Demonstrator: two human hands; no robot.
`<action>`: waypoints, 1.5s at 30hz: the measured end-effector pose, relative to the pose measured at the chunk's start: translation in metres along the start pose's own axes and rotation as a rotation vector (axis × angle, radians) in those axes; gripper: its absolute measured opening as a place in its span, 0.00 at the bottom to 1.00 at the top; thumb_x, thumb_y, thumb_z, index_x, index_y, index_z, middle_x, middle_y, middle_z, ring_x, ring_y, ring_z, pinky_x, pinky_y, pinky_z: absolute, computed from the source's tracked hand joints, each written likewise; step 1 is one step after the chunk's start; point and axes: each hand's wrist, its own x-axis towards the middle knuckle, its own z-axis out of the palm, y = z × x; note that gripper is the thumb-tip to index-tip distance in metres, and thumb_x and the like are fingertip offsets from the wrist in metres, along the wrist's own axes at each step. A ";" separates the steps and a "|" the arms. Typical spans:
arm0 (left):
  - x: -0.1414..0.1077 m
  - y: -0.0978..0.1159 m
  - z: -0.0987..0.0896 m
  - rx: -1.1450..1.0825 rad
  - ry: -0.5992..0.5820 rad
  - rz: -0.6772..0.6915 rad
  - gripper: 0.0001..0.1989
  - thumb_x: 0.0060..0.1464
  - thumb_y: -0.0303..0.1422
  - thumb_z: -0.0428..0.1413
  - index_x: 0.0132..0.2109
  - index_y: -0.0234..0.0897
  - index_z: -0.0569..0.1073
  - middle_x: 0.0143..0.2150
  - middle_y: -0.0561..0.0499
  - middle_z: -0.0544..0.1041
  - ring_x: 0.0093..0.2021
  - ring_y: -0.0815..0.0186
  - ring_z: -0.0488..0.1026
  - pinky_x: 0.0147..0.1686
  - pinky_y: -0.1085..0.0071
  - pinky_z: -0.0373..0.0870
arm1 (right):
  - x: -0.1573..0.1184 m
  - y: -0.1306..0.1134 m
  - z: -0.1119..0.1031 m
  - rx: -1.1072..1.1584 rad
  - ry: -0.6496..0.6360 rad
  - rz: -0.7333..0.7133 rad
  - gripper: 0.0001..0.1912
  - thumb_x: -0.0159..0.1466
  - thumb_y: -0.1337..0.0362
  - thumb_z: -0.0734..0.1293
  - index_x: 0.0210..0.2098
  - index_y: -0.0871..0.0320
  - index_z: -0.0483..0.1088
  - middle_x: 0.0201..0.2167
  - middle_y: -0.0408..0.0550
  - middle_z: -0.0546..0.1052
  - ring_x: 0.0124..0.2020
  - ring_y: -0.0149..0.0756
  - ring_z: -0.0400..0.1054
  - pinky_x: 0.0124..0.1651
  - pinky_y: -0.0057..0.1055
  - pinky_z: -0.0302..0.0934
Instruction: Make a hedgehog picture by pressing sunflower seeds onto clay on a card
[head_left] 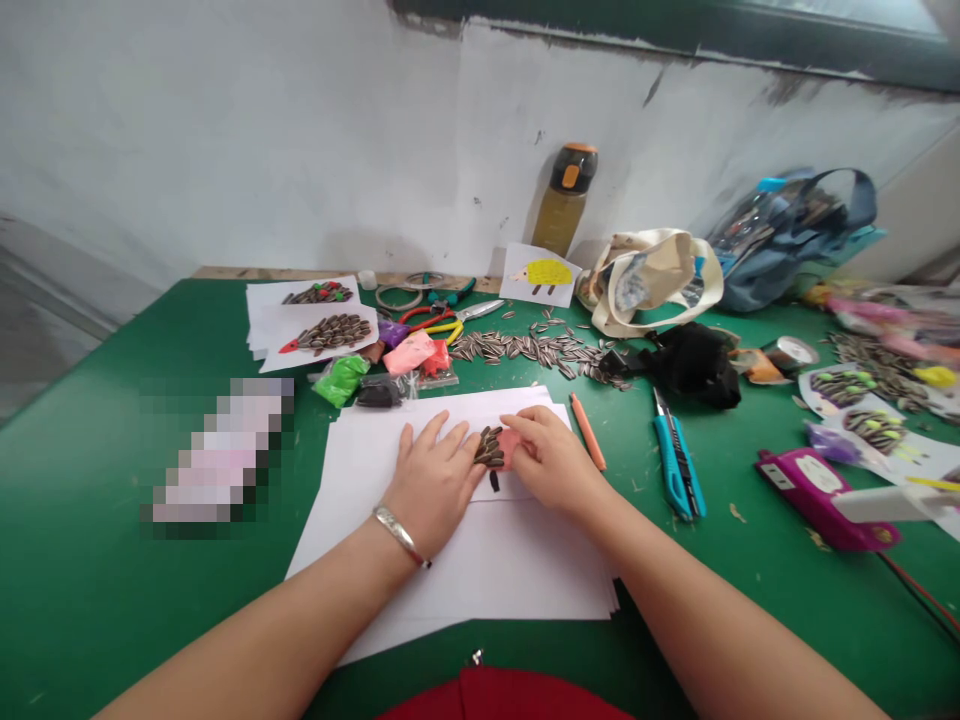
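Note:
Both my hands work over a small sunflower-seed hedgehog [491,446] on a stack of white paper [540,560]. Rows of striped seeds stick in its body, and pink clay [511,446] shows at its right end. A short black clay leg [494,482] lies below it. My left hand [431,490], with a silver bracelet at the wrist, lies flat and open, its fingertips touching the seeds from the left. From the right, my right hand [551,460] has bent fingers and thumb closed together at the pink clay. Whatever is between those fingertips is hidden.
Loose sunflower seeds [525,348] spread behind the paper, near pliers [457,318] and bagged clay [341,380]. An orange stick [588,432] and a utility knife [677,455] lie to the right. Further right is a magenta device [817,500]. A bottle [564,205] stands by the wall.

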 end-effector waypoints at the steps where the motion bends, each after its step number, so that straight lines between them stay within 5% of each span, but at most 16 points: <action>1: 0.000 0.000 0.000 -0.005 0.000 -0.006 0.18 0.64 0.35 0.47 0.58 0.37 0.69 0.59 0.40 0.71 0.63 0.46 0.59 0.57 0.37 0.55 | 0.000 0.001 0.000 0.016 0.016 0.008 0.21 0.58 0.75 0.59 0.47 0.60 0.74 0.41 0.54 0.72 0.43 0.38 0.67 0.48 0.34 0.63; 8: 0.005 0.000 -0.001 0.001 -0.013 -0.039 0.18 0.64 0.35 0.46 0.57 0.38 0.70 0.61 0.42 0.70 0.65 0.45 0.57 0.58 0.37 0.54 | -0.002 -0.002 -0.002 0.010 0.003 -0.010 0.16 0.61 0.73 0.59 0.40 0.58 0.76 0.37 0.52 0.72 0.40 0.37 0.67 0.45 0.33 0.63; 16: 0.004 0.000 -0.002 -0.017 -0.036 -0.047 0.18 0.64 0.37 0.48 0.58 0.38 0.68 0.61 0.43 0.69 0.64 0.45 0.57 0.58 0.36 0.53 | -0.004 -0.008 -0.006 0.019 0.061 -0.061 0.17 0.62 0.72 0.58 0.45 0.59 0.75 0.39 0.53 0.72 0.41 0.38 0.66 0.46 0.35 0.62; 24: 0.002 -0.005 -0.001 -0.006 -0.037 -0.014 0.14 0.63 0.35 0.49 0.53 0.38 0.72 0.60 0.44 0.70 0.64 0.45 0.57 0.58 0.37 0.53 | -0.009 -0.020 -0.004 -0.059 -0.067 -0.123 0.16 0.60 0.75 0.60 0.38 0.59 0.77 0.36 0.52 0.72 0.40 0.39 0.64 0.44 0.35 0.59; 38: 0.002 -0.005 0.005 0.015 0.026 -0.005 0.13 0.62 0.33 0.51 0.52 0.38 0.74 0.57 0.43 0.73 0.62 0.45 0.61 0.56 0.36 0.56 | -0.009 -0.019 0.000 -0.033 -0.078 -0.120 0.15 0.59 0.75 0.60 0.36 0.58 0.78 0.35 0.52 0.73 0.39 0.40 0.66 0.44 0.37 0.61; 45: 0.001 -0.005 0.003 -0.005 -0.006 -0.017 0.17 0.62 0.37 0.52 0.56 0.37 0.71 0.59 0.43 0.71 0.63 0.45 0.59 0.58 0.37 0.54 | -0.002 -0.007 -0.005 -0.066 0.030 -0.049 0.16 0.62 0.70 0.59 0.43 0.59 0.77 0.36 0.53 0.74 0.40 0.40 0.66 0.44 0.36 0.60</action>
